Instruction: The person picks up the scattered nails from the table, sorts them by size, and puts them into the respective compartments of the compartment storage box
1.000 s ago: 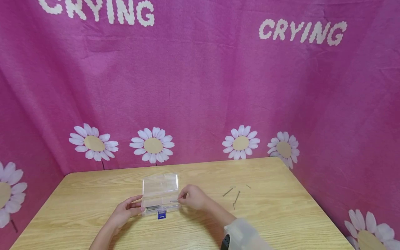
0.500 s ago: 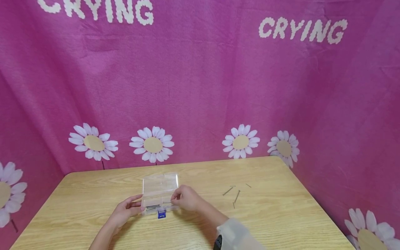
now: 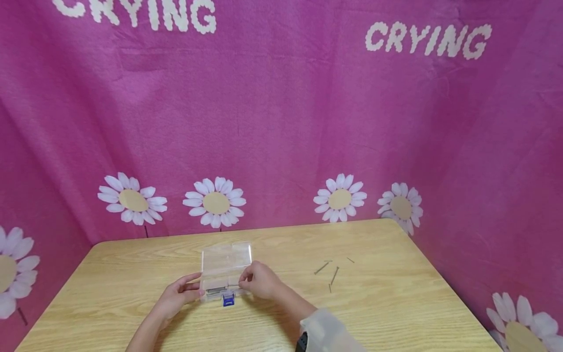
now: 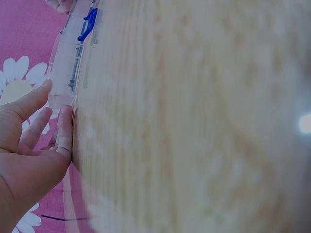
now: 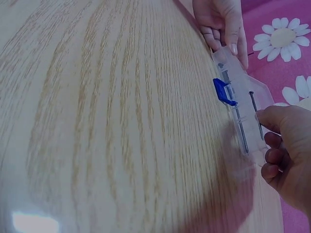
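Observation:
A clear plastic box (image 3: 216, 283) with a blue latch (image 3: 228, 299) lies on the table, its lid (image 3: 226, 256) raised at the back. My left hand (image 3: 172, 299) touches the box's left end, thumb at the front corner and fingers rather straight beside it. Over the right part of the box, my right hand (image 3: 262, 281) pinches a long dark nail (image 5: 254, 104) between thumb and fingers; its head end points toward the left hand. Below it, another nail (image 5: 242, 131) lies in the front of the box, and more nails (image 4: 74, 75) lie in the left part.
Several loose nails (image 3: 335, 275) of differing lengths lie on the wooden table (image 3: 387, 303), right of the box. A pink curtain (image 3: 281, 122) with daisies and lettering hangs behind the table and along its sides.
My right hand has moved left, from the box's right end to over its right part, carrying the nail along. The left hand and the box stay in place.

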Tool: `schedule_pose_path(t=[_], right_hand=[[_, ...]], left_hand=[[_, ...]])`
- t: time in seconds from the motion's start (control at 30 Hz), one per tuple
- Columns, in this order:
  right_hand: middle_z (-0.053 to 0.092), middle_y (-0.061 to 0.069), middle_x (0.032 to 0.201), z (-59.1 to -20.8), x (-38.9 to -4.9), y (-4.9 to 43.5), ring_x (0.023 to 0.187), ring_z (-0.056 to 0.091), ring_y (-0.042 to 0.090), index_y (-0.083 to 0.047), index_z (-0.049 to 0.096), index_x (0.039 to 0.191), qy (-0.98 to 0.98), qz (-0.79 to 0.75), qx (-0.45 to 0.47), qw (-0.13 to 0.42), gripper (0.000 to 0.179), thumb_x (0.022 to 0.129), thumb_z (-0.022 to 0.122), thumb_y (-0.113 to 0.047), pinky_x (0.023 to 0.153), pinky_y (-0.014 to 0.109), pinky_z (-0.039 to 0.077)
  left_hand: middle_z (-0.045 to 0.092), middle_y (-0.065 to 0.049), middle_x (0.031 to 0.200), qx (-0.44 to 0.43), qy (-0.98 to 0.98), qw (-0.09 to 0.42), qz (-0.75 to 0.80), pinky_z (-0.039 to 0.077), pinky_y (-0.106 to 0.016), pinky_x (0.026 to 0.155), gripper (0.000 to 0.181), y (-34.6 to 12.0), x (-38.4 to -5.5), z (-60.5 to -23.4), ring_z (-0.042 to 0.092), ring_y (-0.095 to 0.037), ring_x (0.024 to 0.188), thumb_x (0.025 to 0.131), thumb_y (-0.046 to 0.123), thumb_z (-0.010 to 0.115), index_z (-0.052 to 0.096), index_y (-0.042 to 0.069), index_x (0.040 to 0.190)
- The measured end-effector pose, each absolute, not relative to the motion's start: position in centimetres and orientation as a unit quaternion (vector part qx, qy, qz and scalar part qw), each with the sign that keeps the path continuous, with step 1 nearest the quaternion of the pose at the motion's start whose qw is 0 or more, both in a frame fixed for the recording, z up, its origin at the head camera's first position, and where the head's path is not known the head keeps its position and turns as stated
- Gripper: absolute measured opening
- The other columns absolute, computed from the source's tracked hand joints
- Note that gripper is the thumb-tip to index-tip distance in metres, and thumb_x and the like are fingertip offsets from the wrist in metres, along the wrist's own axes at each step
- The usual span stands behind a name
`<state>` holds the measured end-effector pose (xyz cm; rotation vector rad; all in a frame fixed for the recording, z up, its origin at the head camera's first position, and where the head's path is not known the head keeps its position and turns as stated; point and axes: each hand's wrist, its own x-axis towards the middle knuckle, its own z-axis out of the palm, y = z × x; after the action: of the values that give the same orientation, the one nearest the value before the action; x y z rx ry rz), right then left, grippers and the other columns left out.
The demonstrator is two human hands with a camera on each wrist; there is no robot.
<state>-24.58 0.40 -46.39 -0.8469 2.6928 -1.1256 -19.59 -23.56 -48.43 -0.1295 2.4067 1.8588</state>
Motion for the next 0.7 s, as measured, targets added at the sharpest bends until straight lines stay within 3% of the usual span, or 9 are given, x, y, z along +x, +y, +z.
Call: schedule_pose_path(t=[0.23,0.53,0.7], right_hand=[[0.051,-0.008,0.071,-46.4,-24.4,0.6,0.068,0.041,0.0,-0.008,0.073,0.08,0.889,-0.36,-0.279,0.036,0.008,0.082,0.066,-0.013,0.064,0.015,0.037],[0.057,-0.004,0.079,-45.9,-24.4,1.3,0.073,0.046,0.004,-0.009,0.073,0.085,0.884,-0.385,-0.259,0.047,0.008,0.082,0.068,-0.015,0.066,0.018,0.04],[0.06,-0.003,0.078,-45.9,-24.9,2.2,0.073,0.047,0.004,-0.009,0.073,0.085,0.886,-0.369,-0.28,0.025,0.009,0.082,0.067,-0.015,0.066,0.018,0.039]], left_hand=[[0.058,-0.027,0.12,-0.043,0.794,0.049,0.605,0.05,-0.026,0.078,0.058,-23.5,-19.7,-48.3,0.06,-0.02,0.101,0.083,0.003,0.066,0.043,-0.007,0.135],[0.058,-0.027,0.12,-0.041,0.802,0.047,0.595,0.05,-0.03,0.08,0.059,-23.4,-19.7,-48.3,0.06,-0.02,0.101,0.083,0.005,0.067,0.042,-0.007,0.135],[0.058,-0.027,0.121,-0.042,0.801,0.049,0.596,0.051,-0.029,0.079,0.059,-23.4,-19.8,-48.3,0.06,-0.018,0.1,0.083,0.005,0.067,0.042,-0.006,0.135]])
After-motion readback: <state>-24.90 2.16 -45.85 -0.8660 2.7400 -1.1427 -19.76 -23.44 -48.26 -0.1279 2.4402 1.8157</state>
